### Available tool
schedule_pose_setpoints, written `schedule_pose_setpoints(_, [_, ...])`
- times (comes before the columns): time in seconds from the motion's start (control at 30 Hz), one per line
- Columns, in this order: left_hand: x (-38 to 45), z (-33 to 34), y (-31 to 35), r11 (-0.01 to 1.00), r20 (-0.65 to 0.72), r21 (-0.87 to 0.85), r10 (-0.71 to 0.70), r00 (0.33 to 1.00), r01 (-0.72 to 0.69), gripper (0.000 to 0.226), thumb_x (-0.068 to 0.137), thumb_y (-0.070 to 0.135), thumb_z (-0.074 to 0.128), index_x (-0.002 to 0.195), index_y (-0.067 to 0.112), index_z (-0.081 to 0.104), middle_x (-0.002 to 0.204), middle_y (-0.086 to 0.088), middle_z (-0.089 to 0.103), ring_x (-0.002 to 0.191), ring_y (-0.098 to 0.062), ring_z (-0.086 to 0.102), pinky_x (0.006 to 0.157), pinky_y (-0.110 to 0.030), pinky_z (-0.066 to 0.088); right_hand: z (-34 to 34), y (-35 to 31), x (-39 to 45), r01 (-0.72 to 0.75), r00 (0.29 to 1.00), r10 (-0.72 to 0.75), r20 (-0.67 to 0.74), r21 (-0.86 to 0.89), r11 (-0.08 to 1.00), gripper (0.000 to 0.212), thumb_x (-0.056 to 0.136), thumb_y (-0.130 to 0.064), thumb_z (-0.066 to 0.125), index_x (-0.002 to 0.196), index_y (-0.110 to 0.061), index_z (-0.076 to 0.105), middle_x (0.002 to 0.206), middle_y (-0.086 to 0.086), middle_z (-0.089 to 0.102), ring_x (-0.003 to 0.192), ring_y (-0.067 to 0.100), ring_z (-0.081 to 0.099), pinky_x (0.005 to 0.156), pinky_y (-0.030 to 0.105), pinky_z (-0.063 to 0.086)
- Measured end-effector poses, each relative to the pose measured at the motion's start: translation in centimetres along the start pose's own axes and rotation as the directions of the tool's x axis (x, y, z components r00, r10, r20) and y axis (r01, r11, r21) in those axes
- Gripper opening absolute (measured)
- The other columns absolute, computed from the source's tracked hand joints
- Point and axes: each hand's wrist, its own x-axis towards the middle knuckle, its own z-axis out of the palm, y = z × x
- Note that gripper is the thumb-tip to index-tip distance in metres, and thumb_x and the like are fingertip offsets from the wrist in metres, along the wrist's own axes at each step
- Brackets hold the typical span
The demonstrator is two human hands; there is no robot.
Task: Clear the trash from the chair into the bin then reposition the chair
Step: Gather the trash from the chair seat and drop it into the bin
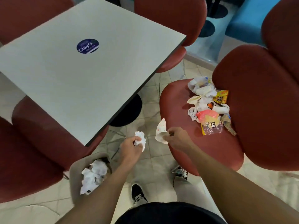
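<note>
Trash clearance under way, both hands loaded.
Left hand point(129, 147) grips a crumpled tissue point(140, 140) above the bin point(76, 167); right hand point(177, 139) pinches a spotted wrapper point(160, 131). Remaining trash pile point(208, 105) lies on the chair point(202, 147) seat beyond the right grip.

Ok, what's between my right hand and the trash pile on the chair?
In the head view, only bare red chair seat separates the right hand from the trash pile.

Grey square table point(77, 75) among red seats on beige tiled floor point(152, 160)
</note>
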Motion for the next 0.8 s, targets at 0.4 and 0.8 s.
schedule_pose_setpoints(0.4, [-4.5, -9.6, -14.0, 0.954, -0.186, -0.159, -0.281, 0.941, 0.254, 0.021, 0.08, 0.008, 0.064, 0.097, 0.017, 0.071, 0.092, 0.007, 0.061, 0.085, -0.011, 0.055, 0.08, -0.02, 0.04, 12.8, -10.3, -3.4, 0.217, 0.937, -0.141, 0.318, -0.215, 0.952, 0.014, 0.088, -0.024, 0.058, 0.096, -0.017, 0.067, 0.07, -0.008, 0.056, 0.073, 0.016, 0.054, 0.054, 0.023, 0.035])
schedule_pose_setpoints(0.8, [-7.8, -12.2, -20.9, 0.889, -0.174, -0.267, -0.424, 0.889, 0.372, 0.023, 0.085, 0.022, 0.067, 0.108, 0.02, 0.07, 0.12, -0.005, 0.064, 0.11, -0.02, 0.057, 0.081, -0.017, 0.036, 22.7, -12.8, -6.3, 0.339, 0.867, -0.153, 0.475, -0.334, 0.88, 0.007, 0.085, -0.022, 0.057, 0.085, -0.019, 0.064, 0.084, -0.002, 0.059, 0.084, 0.017, 0.057, 0.079, 0.03, 0.049])
